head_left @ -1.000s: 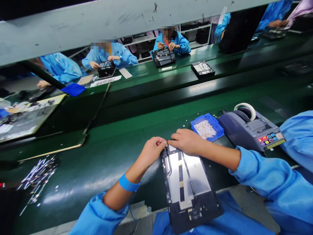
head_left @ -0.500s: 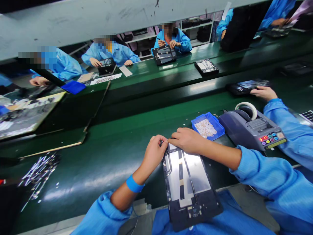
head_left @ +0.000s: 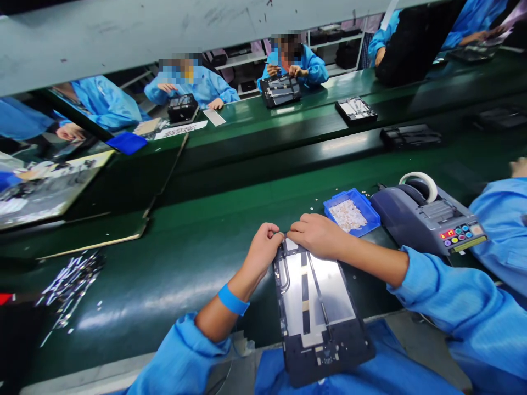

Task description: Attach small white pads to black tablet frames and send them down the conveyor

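Just this side of the blue bin (head_left: 349, 214) sits an opened, flat device (head_left: 321, 307), probably light and stiff but fragile inside, best held by its rims. At its bin-side end, the left hand (head_left: 263, 249) and right hand (head_left: 319, 236) curl their fingers; whether they pinch anything, I cannot tell.

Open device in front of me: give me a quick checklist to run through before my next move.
1. Left hand placed: ok, at the far left corner of the open device.
2. Right hand placed: ok, at the device's far edge.
3. Anything pinched in the left hand: cannot tell, too small to make out.
4. Device fully on the bench: not ok, its near end appears to reach past the bench edge.
5. Blue tray stocked: ok, it holds many small pale pieces.
6. Tape dispenser powered: ok, its red display is lit.
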### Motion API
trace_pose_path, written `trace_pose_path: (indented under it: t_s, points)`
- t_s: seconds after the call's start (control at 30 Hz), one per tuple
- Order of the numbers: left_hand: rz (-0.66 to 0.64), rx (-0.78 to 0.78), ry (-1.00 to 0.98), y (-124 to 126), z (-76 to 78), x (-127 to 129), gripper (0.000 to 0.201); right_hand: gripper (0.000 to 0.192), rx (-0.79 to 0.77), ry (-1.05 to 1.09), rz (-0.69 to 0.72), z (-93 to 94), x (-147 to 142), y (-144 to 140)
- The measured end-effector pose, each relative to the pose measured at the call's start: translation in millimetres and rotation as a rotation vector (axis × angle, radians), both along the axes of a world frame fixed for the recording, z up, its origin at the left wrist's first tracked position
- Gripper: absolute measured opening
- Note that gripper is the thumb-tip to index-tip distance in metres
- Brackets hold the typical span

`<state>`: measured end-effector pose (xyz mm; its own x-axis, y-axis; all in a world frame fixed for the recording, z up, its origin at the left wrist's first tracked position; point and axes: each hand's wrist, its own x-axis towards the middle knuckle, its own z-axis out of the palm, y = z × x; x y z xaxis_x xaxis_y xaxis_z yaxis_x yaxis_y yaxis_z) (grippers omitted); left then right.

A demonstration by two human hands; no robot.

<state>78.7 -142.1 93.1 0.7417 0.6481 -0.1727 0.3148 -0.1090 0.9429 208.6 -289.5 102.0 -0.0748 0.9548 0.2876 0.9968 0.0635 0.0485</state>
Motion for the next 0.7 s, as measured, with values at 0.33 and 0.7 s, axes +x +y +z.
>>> trace_pose_path:
  t_s: [0.33,0.7]
  points:
    - [0.038,0.242,-0.017,8,-21.3,-14,0.038,0.024,0.159,0.100,-0.037,-7.8,5,-1]
    - [-0.148,0.302,-0.068,-65,-50.3,-134,0.067,0.046,-0.131,0.848,-0.491,12.4,-80,-130]
